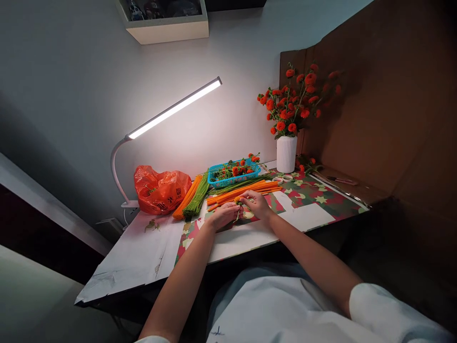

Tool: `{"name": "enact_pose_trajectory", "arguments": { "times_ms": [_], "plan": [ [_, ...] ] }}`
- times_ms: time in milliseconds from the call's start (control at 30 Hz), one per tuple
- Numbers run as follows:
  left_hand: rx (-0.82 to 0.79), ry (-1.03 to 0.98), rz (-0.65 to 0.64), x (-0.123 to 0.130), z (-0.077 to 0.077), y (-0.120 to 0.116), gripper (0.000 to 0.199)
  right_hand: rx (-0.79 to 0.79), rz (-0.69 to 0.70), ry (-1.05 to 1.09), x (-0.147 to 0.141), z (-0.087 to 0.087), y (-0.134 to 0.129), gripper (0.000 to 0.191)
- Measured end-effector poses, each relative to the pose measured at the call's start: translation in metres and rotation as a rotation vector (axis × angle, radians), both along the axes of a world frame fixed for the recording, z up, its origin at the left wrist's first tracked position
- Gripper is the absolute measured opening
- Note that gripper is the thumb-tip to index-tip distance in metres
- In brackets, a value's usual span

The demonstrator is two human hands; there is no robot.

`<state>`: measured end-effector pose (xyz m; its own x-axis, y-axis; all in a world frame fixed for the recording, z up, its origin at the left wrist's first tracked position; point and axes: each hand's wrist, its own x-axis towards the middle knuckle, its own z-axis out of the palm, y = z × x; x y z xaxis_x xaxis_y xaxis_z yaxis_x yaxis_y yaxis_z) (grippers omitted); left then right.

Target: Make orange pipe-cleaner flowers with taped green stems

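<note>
Beyond the white shirt (271, 305): the table (132, 257), partly covered by a patterned sheet (317, 190).
Left hand (225, 215): fingers curled in, gripping the bloom from its left; the exact finger placement is too small to be sure of.
Right hand (257, 205): thumb and fingers pinching the bloom from the other side.
Bloom (237, 200): small, orange, between both hands above the sheet, a thin stem hanging below.
Orange stems (264, 186): spread just behind the hands.
Bundles: green stems (197, 196) beside more orange ones, left of the hands.
Bag (160, 190): red plastic, beside the bundles.
Basket (232, 181): blue, behind the stems, holding orange-red flowers and greenery.
Rings (287, 178): two, lying near the vase.
Vase (286, 155): white, ribbed, upright, full of red flowers (281, 126).
Lamp (174, 108): lit, slanting above the bag and basket.
Cardboard (374, 105): standing at the right.
Shelf (171, 34): high on the wall.
</note>
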<state>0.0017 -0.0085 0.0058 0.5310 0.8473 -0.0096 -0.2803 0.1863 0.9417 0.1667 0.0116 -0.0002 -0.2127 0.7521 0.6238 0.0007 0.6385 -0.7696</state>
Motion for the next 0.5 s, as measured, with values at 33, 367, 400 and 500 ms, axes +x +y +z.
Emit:
{"name": "enact_pose_trajectory", "arguments": {
  "times_ms": [33, 367, 400, 500],
  "plan": [
    [0.008, 0.01, 0.012, 0.0, -0.001, 0.0, 0.023, 0.005, -0.009, -0.001, 0.0, 0.0, 0.0, 0.024],
    [0.766, 0.617, 0.612, 0.002, -0.002, 0.002, 0.019, 0.006, -0.049, 0.001, 0.008, 0.009, -0.005, 0.029],
    [0.854, 0.703, 0.686, 0.002, -0.001, 0.001, 0.017, 0.035, -0.085, -0.015, 0.009, 0.01, -0.005, 0.031],
    [1.041, 0.962, 0.789, 0.003, 0.0, -0.001, 0.016, 0.216, -0.178, -0.094, 0.007, 0.009, -0.005, 0.033]
  ]
}}
